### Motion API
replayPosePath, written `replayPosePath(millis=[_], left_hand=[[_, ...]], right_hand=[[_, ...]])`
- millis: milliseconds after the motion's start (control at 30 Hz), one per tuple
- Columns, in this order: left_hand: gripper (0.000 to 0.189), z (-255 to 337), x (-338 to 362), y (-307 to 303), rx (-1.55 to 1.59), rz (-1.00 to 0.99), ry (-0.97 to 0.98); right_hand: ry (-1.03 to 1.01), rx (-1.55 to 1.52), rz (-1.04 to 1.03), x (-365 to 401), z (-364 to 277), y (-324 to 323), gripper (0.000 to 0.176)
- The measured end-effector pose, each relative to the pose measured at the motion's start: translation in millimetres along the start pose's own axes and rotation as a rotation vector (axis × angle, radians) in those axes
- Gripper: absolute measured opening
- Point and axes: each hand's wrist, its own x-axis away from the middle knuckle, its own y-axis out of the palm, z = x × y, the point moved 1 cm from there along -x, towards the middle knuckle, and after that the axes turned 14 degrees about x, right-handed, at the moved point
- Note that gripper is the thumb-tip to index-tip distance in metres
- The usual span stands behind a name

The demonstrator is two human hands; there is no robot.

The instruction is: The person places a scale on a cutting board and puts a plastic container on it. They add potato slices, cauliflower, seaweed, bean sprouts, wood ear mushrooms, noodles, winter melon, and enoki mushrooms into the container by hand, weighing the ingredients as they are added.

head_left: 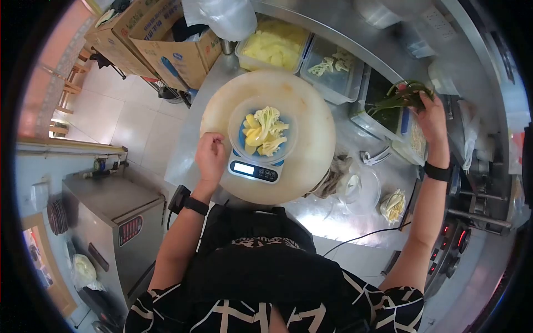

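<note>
My left hand (211, 154) rests on the round cutting board (313, 130) with its fingers curled in, and nothing shows in it. Beside it stands a digital kitchen scale (254, 170) with a lit display. A clear plastic bowl (236, 119) sits on the scale, holding yellow potato slices (252, 136) and pale cauliflower florets (268, 119). Far to the right, my right hand (432, 117) is closed around a bunch of long dark green leafy strands (408, 95). It holds them over a clear container (360, 116) with dark green contents.
Along the back are a tub of yellow slices (272, 47) and a tub with a few cauliflower pieces (333, 64). A grey cloth (333, 175), clear bowls (361, 188), a metal clip (375, 156) and a bag of noodle-like strands (393, 206) lie right. Cardboard boxes (166, 58) stand left.
</note>
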Motion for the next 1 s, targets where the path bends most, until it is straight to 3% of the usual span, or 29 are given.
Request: replayPosePath(millis=[200,267,433,567,600,633,667,733,767,833,900,967,1000], left_hand=[[0.011,2,-2,-3,0.000,-0.018,0.087],[0.010,2,-1,-2,0.007,-0.009,0.044],[0.011,3,-2,-5,0.020,-0.014,0.035],[0.010,2,-2,-6,0.026,-0.025,0.048],[0.010,1,-1,-6,0.023,-0.027,0.046],[0.010,0,-1,-5,0.033,-0.026,0.037],[0.010,-1,-1,-4,0.041,-0.027,0.027],[0.012,-3,-1,-2,0.028,-0.033,0.018],[0.013,-5,0,-2,0.021,-0.033,0.008],[0.014,-8,3,-1,0.118,0.012,0.002],[0.016,-2,2,-4,0.227,0.052,0.006],[0.020,27,3,-21,0.278,0.037,0.189],[0.020,45,6,-25,0.302,0.001,0.180]], right_hand=[[-0.068,-0.029,-0.053,52,-117,49,0.027],[-0.127,-0.070,-0.197,62,-139,77,0.029],[-0.114,-0.169,-0.333,68,-124,144,0.025],[-0.014,-0.225,-0.453,65,-57,215,0.024],[-0.041,-0.061,-0.450,64,-36,231,0.028],[-0.129,0.469,-0.432,60,-14,243,0.034],[-0.348,0.549,-0.574,65,-16,254,0.039],[-0.664,0.809,-0.564,72,-8,250,0.038],[-0.660,0.800,-0.563,79,-18,240,0.038],[-0.250,0.441,-0.400,92,-47,205,0.032],[-0.051,0.308,-0.242,100,-5,146,0.023],[0.157,0.427,0.069,120,87,78,0.023],[0.232,0.785,0.249,142,138,51,0.028]])
